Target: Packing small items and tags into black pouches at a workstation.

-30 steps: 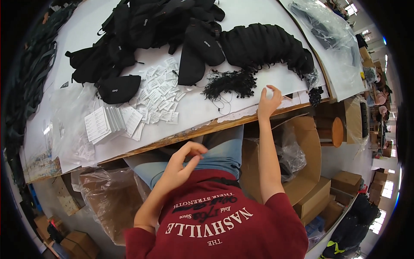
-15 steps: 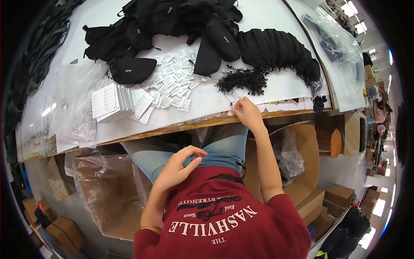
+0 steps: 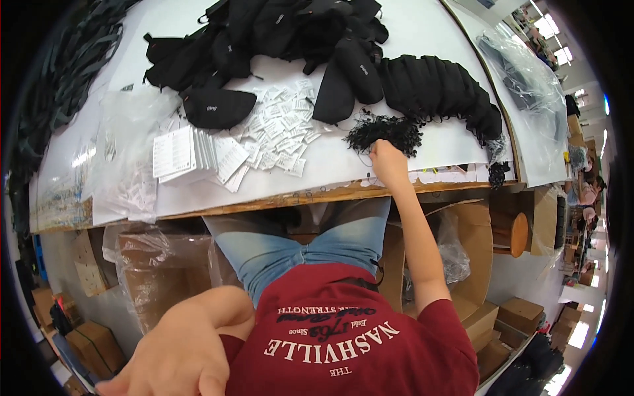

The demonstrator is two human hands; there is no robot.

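My right hand [image 3: 389,164] reaches over the table to the near edge of a tangled heap of thin black cords [image 3: 382,129]. Its fingers are pinched together on a black cord; the fingertips are partly hidden. Close up at the lower left, my left hand [image 3: 175,360] is raised off the table, holding nothing, its thumb and fingers apart and partly cut off by the frame. Left of the cords lie many loose white printed labels [image 3: 281,129] and a stack of white printed cards [image 3: 175,155]. One black pouch [image 3: 218,107] lies just beyond the cards.
Black pouches [image 3: 284,30] are heaped at the back, and a row of overlapping ones [image 3: 439,86] curves rightward. Clear plastic [image 3: 125,152] covers the table's left part. A wooden edge [image 3: 277,203] bounds the near side. Below stand cardboard boxes [image 3: 162,284] and a round wooden stool [image 3: 518,233].
My right hand has moved slightly forward from the table edge to the cord heap. My left hand has left my lap and come up toward the lower left. The view has shifted slightly.
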